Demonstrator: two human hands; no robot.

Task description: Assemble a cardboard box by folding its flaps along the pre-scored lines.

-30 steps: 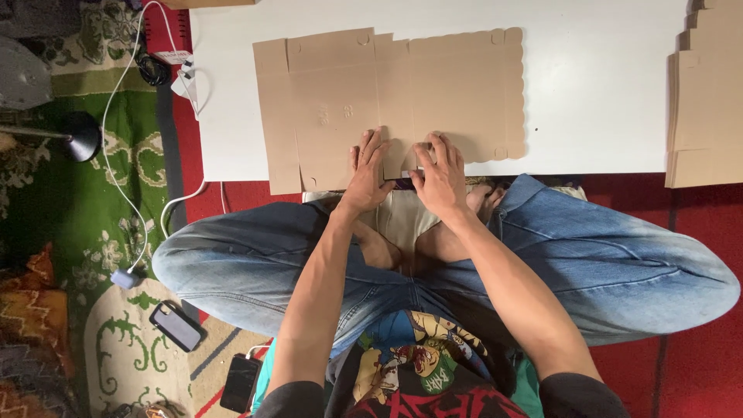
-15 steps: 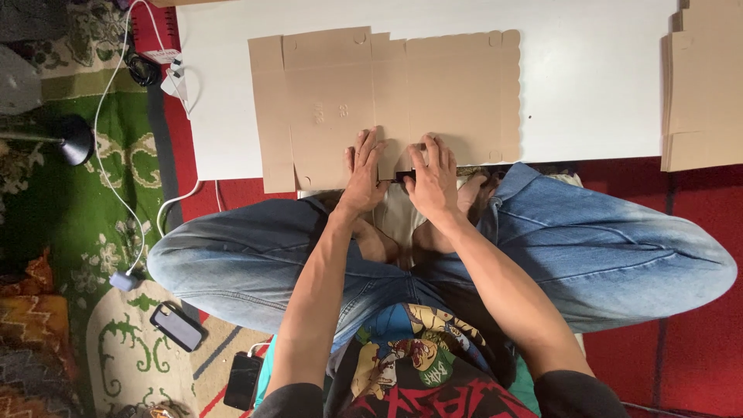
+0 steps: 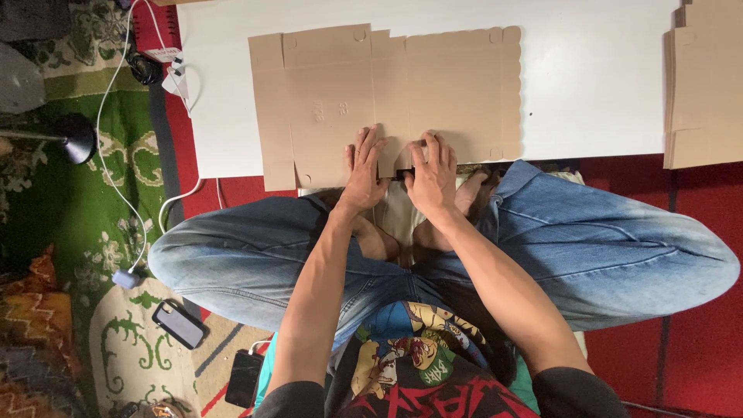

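One flat cardboard box blank (image 3: 387, 101), tan, matte, with scalloped edges and slots, lies on the white table (image 3: 596, 77) under both hands. Left hand (image 3: 364, 170) is spread flat, pressing near the bottom edge; right hand (image 3: 432, 174) beside it pinches a small dark object (image 3: 402, 173), identity unclear. Best to hold the sheet firmly against the smooth table. More cardboard sheets (image 3: 704, 85) sit well right of the right hand.
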